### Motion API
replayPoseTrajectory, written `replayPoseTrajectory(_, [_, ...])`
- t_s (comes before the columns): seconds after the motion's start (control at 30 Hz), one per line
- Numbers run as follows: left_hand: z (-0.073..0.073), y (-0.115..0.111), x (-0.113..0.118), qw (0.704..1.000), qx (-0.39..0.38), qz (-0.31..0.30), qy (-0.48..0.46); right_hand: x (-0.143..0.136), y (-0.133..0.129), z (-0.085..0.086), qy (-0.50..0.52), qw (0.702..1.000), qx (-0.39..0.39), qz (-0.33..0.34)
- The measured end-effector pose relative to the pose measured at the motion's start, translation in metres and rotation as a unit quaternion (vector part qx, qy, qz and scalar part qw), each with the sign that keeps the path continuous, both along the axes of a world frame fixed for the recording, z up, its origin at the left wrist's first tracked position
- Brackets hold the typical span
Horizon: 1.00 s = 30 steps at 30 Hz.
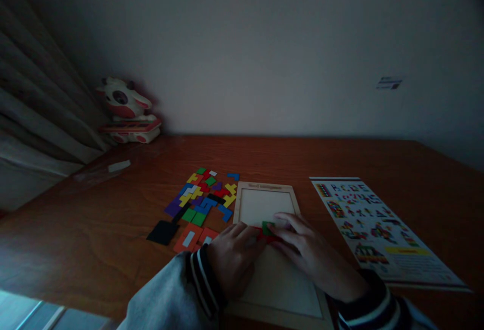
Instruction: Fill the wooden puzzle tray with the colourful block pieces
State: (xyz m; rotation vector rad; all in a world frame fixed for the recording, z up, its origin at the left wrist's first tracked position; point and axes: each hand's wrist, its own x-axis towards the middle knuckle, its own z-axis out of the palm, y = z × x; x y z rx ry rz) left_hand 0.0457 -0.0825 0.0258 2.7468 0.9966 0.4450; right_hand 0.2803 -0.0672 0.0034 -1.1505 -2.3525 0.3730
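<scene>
A pale wooden puzzle tray (245,308) with a raised rim lies in front of me. My right hand (308,247) reaches over its right side, thumb and fingers pinched around a small green puzzle piece (267,227). Just below the green piece, a red puzzle piece (270,240) shows partly on the tray, between both hands. On the left, my left hand (235,253) is closed, its curled fingertips at the red piece's left end. The fingers cover parts of both pieces, so their full shapes are hidden.
Several colored flat pieces (198,217) lie left of the tray, including orange ones (188,238) and a black square (162,232). A printed pattern sheet (408,264) lies to the right. A toy cow keyboard (130,126) stands at the back left of the wooden table (94,239).
</scene>
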Motion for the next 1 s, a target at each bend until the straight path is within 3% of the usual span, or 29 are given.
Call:
replayPoseTrajectory(0.27, [-0.01,0.003,0.001,0.998,0.028,-0.027,-0.049,-0.001,0.0,-0.003,0.025,1.0,0.003,-0.004])
replayPoseTrajectory(0.63, [-0.014,0.005,0.002,0.996,0.074,-0.01,-0.045,-0.004,-0.001,0.001,0.022,0.999,-0.014,-0.031])
replayPoseTrajectory(1.0, [-0.009,0.006,0.003,0.996,0.086,-0.02,-0.027,-0.003,-0.001,-0.006,0.03,0.999,0.024,-0.021])
